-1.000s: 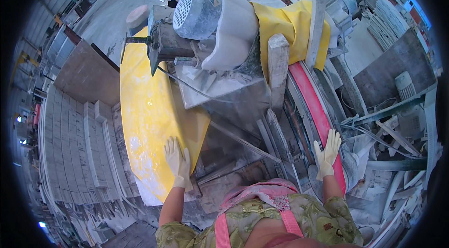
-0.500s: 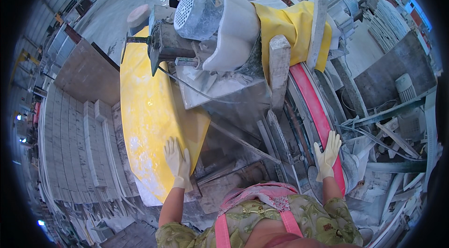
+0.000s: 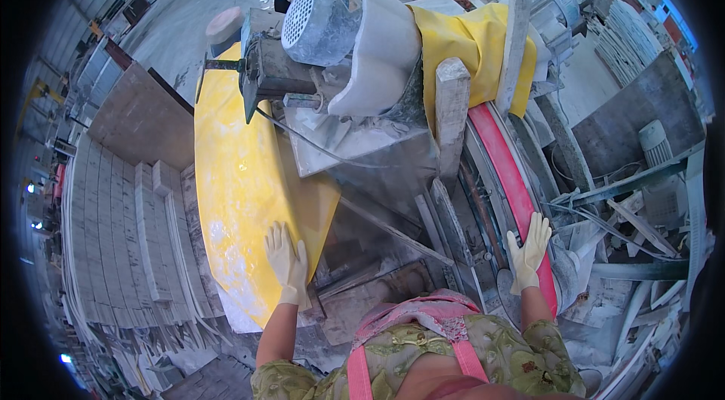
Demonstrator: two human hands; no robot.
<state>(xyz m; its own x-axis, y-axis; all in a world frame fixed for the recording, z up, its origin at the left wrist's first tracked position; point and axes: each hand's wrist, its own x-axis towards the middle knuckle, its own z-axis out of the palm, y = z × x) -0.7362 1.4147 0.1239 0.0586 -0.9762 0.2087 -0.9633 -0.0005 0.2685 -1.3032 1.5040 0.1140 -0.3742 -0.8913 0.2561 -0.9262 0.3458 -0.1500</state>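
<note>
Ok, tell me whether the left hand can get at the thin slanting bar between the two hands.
Probably yes: the left hand lies open on the yellow sheet, and only the sheet's edge shows between it and the thin slanting bar, though the bar's depth is hard to judge.

The long, bent yellow sheet point(image 3: 234, 189) shows whitish smears; the narrow curved strip point(image 3: 507, 173) is pinkish red, both rubber gloves point(image 3: 287, 263) cream, the cloth shirt point(image 3: 498, 336) leaf-patterned green.
</note>
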